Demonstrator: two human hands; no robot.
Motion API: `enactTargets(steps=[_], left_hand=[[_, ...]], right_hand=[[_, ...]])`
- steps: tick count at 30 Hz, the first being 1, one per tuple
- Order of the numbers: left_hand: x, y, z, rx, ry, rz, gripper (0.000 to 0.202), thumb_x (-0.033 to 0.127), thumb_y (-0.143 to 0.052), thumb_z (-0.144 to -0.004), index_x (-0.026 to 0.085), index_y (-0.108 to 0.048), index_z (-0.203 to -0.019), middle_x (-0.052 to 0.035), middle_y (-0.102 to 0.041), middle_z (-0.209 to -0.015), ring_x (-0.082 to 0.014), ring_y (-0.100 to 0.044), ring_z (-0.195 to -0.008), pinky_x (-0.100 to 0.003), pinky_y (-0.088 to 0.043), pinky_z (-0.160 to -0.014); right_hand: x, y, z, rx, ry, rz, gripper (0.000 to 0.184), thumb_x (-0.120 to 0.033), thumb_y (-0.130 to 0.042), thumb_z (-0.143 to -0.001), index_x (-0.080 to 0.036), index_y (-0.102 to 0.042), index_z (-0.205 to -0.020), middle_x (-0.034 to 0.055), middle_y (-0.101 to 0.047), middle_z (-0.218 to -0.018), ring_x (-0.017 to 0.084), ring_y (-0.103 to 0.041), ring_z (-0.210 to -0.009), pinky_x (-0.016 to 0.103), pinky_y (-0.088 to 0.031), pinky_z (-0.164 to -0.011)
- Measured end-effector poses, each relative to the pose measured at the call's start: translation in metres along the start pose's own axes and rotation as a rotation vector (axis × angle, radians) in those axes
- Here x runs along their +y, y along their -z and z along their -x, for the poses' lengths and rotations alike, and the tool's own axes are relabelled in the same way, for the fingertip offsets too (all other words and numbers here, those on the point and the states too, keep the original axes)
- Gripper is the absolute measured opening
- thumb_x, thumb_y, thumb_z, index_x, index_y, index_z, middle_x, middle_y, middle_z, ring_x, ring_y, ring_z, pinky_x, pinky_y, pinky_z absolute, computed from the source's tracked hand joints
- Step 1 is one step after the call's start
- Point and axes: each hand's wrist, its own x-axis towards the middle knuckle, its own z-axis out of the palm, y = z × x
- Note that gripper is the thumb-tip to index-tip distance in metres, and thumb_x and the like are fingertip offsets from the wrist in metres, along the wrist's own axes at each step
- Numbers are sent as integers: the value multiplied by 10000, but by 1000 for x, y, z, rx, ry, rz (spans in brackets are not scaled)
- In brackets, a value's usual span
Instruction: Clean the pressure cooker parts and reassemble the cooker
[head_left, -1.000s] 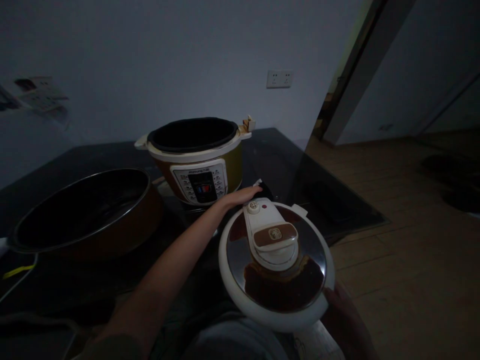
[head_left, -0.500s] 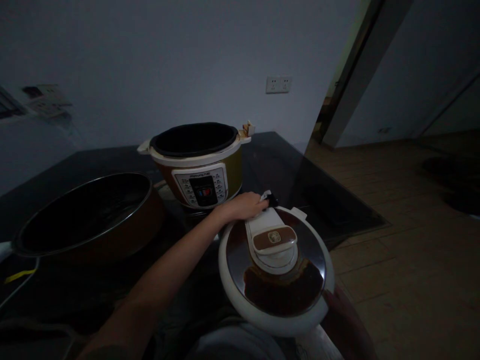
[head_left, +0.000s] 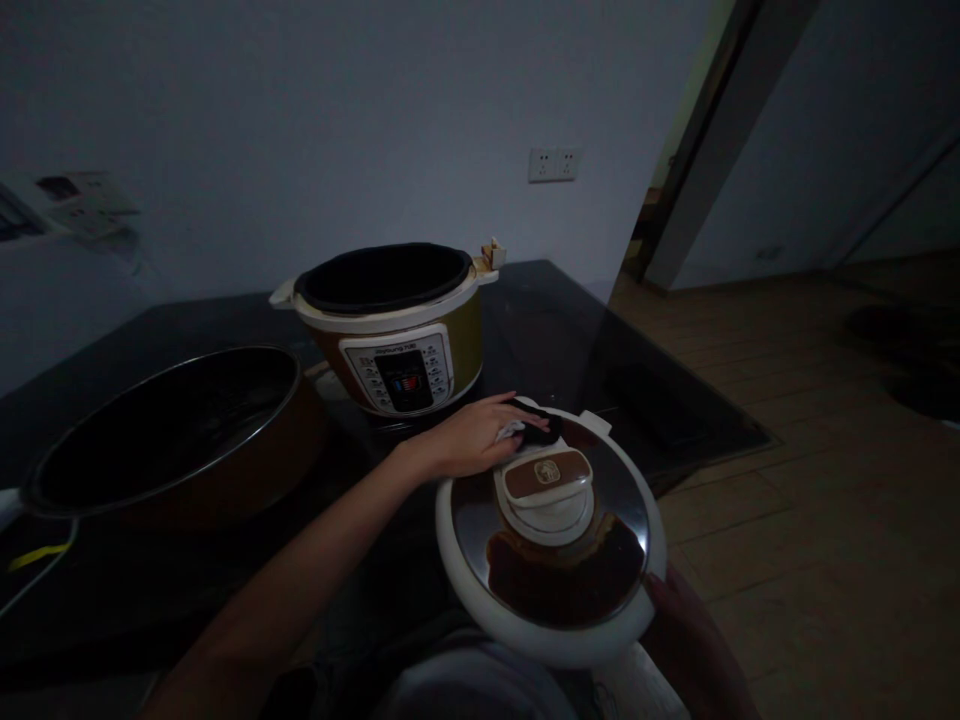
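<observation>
Left hand, centre of frame, comes in from lower left and holds a dark cloth under its fingers, pressed on the upper part of a round lid. Fingers are fairly straight and point right; a whitish bit shows at them, can't tell if it's part of the cloth.

Right hand, lower right, holds the lid by its lower-right rim, thumb at the edge. That corner is dark, so the finger grip underneath is hard to read.

Lid sits right of centre in the lower half, top face tilted toward the camera. White rim, shiny brown and reflective top, brown-and-white handle in the middle just below the cloth, small white tab at upper right of the rim.

Cooker upright behind it, mid-frame and a bit left: open top, black inside, white collar, front control panel with small red and blue marks on the display. Well apart from the lid.

Wide brown pan at left, open side up, near the cooker. Both on a dark glossy tabletop. Double wall socket upper right of centre; yellow strip on a pale cable at far left.
</observation>
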Motion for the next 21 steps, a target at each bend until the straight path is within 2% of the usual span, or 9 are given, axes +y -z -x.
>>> enactTargets(steps=[5,10,13,17,19,21], left_hand=[[-3,-2,20,19,3,71,411,193,-379,-941,225,-578,-1299,5,-588,-1390,-172,-254,-1466,-389,-236,-1201],[-10,-11,25,36,-117,12,494,163,-412,-905,204,-461,-1395,-45,-536,-1441,-161,-440,-1370,-445,-115,-1229],[-14,-15,16,66,-133,-52,478,185,-423,-908,182,-465,-1385,-70,-536,-1440,-162,-429,-1377,-458,-108,-1227],[-20,-18,-1,129,-20,-13,434,201,-416,-915,139,-517,-1332,-109,-555,-1411,-186,-449,-1352,-434,-173,-1210],[-23,-20,-7,178,90,102,403,231,-426,-916,146,-540,-1292,-116,-562,-1389,-203,-473,-1318,-415,-248,-1179],[-29,-22,-10,225,191,213,335,297,-401,-934,148,-594,-1163,-120,-625,-1268,-221,-551,-1200,-399,-362,-1100]], right_hand=[[0,1,0,-3,-20,49,351,-392,-782,-733,-262,-734,-1056,99,-764,-1038,346,-680,-1054,505,-496,-940],[1,3,-2,-18,-15,37,393,-383,-798,-711,-238,-734,-1071,117,-758,-1061,350,-655,-1108,496,-466,-987],[1,2,-2,3,-13,18,437,-378,-806,-701,-267,-718,-1114,100,-754,-1088,339,-646,-1130,488,-453,-1008],[0,-1,-2,-3,-19,14,491,-385,-823,-678,-280,-706,-1143,94,-744,-1122,339,-633,-1153,490,-447,-1016],[-1,-2,-2,10,-19,14,470,-386,-833,-666,-286,-719,-1111,84,-741,-1134,337,-626,-1164,492,-444,-1020],[-1,-3,-1,30,-22,8,405,-391,-841,-656,-285,-742,-1035,73,-751,-1107,334,-629,-1159,488,-443,-1021]])
